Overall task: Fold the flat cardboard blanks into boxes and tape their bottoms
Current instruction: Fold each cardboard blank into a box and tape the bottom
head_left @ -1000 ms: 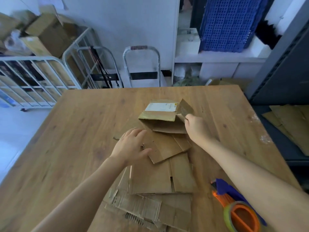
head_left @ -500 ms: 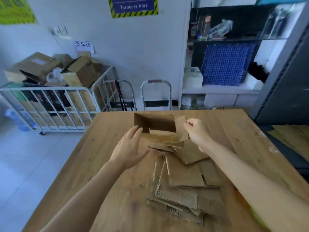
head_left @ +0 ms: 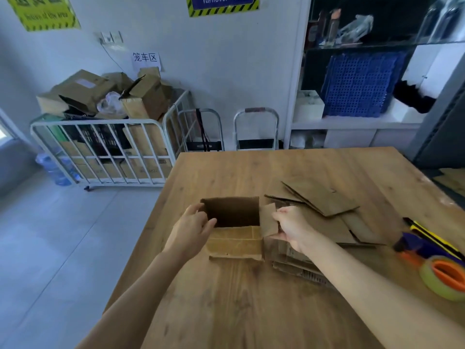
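The blank, flat a second ago, now stands opened into a box (head_left: 235,239) near the table's (head_left: 251,311) left edge, left hand (head_left: 190,231) gripping its left wall and right hand (head_left: 293,229) pinching a side flap (head_left: 267,217), so the bottom flaps and tape likely come next.

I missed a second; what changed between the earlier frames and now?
The box opened from half-flat into a tube and came off the pile of blanks, leftward. The left hand left the pile and took hold of the box's left wall; the right hand kept pinching the flap. The tape dispenser stayed.
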